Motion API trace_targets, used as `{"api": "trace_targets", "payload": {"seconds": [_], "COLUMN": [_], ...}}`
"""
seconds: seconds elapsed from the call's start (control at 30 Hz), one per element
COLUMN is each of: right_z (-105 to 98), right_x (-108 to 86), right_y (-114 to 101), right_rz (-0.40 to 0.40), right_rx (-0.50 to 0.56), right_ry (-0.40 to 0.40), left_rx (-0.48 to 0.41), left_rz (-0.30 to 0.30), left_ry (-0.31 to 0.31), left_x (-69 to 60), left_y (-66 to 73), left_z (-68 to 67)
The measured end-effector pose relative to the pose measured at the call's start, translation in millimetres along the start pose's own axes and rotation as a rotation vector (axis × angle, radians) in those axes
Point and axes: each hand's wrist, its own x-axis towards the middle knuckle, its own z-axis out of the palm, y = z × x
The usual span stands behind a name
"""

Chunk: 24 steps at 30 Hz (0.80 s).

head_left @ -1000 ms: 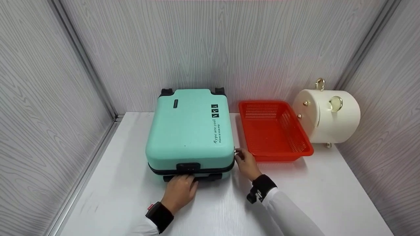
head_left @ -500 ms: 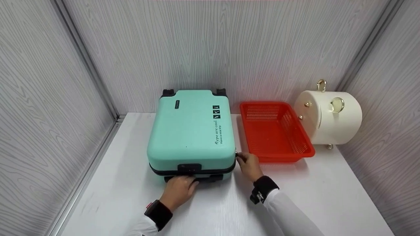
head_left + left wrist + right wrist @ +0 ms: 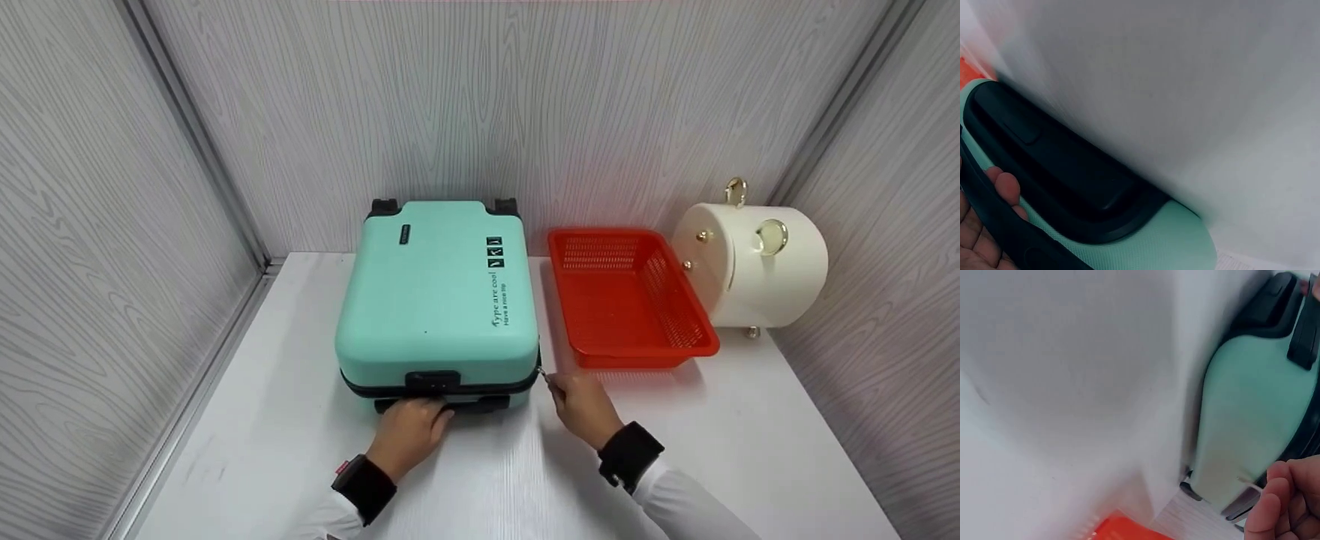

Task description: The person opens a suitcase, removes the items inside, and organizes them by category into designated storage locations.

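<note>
A mint green suitcase (image 3: 439,292) lies flat on the white table (image 3: 255,427), with its black wheels (image 3: 385,208) at the far end, by the wall (image 3: 465,105). The near end faces the person, and both hands are there.

The left hand (image 3: 409,431) is at the middle of this near end, a bit to the left, just under the black lock (image 3: 433,381). Its fingers are bent round the black handle (image 3: 1013,233). In the left wrist view, fingertips poke out between the handle and the green shell. So the suitcase is right in front of this hand, and the handle is inside its grip.

The right hand (image 3: 589,409) is just outside the near right corner of the suitcase. Its thumb and finger pinch a small shiny zip pull (image 3: 542,371). The pull sticks out from the black zip edge, so the suitcase is to the left of this grip. The tips look close together, but the pinched end of the pull is hidden.

A red basket (image 3: 711,346) sits to the right of the suitcase. A cream round case (image 3: 772,285) is beside the basket, farther right.
</note>
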Motion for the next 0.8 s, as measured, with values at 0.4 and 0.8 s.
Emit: {"api": "trace_targets", "payload": {"seconds": [0.4,0.8], "right_z": [13.1,39.1], "right_x": [-19.4,-8.4], "right_y": [-41.9,-73.1], "right_rz": [-0.233,-0.288], "right_rx": [-0.119,-0.147], "right_ry": [0.031,0.021], "left_rx": [-0.038,-0.07], "left_rz": [-0.035,-0.051], "left_ry": [-0.033,-0.055], "left_x": [0.2,0.1], "left_y": [1.2,2.9], "left_z": [-0.5,-0.8]}}
